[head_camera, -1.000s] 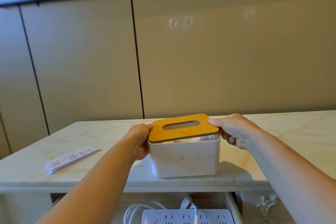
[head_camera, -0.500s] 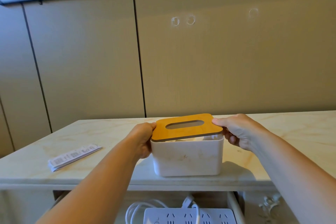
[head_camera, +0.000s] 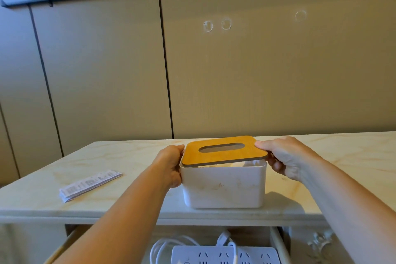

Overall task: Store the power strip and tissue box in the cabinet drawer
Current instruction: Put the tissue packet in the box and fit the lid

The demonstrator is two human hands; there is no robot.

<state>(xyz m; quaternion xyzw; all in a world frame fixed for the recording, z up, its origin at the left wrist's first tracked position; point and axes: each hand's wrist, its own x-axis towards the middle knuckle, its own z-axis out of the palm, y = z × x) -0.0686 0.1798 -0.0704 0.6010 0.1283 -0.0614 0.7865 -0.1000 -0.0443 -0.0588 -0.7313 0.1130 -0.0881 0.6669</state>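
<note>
A white tissue box stands on the marble cabinet top, near its front edge. Its orange wooden lid with an oval slot sits tilted, raised at the front so a gap shows above the rim. My left hand grips the box's left end at the lid. My right hand pinches the lid's right edge, thumb on top. Below, the drawer is pulled out and holds the white power strip with its coiled cable.
A folded printed paper lies on the cabinet top to the left. Beige wall panels rise right behind the cabinet. An ornate metal handle shows on the cabinet front at the lower right.
Both hands have stayed on the box's ends. The lid's front edge now sits a little higher above the rim than a second ago.
</note>
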